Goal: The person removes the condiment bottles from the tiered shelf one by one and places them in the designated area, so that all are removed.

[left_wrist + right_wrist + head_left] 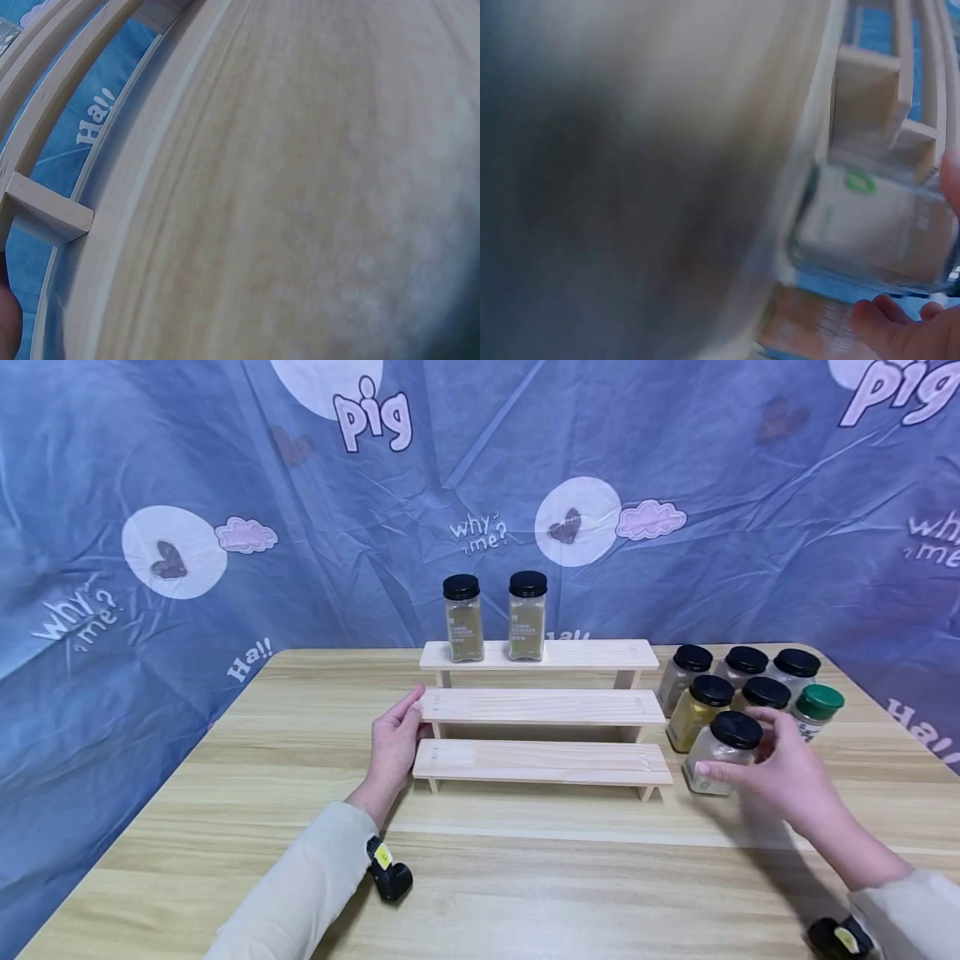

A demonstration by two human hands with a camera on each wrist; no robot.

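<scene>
A three-tier wooden shelf [540, 706] stands mid-table. Two cumin powder jars [464, 631] with black lids are upright on its top tier, towards the left. My left hand [392, 743] holds the shelf at the left end of the middle tier; the left wrist view catches only a fingertip at its edge. At the right, my right hand [795, 772] grips a clear, black-lidded spice jar [708, 762] between thumb and fingers, just beyond the bottom tier's right end. That jar [877, 232] shows pale contents and a green mark in the right wrist view.
Behind the gripped jar several more jars cluster: a yellow-filled jar [690, 722], other black-lidded jars [795, 668] and a green-capped jar [817, 706]. A blue printed cloth [337, 568] hangs behind the wooden table [525, 877].
</scene>
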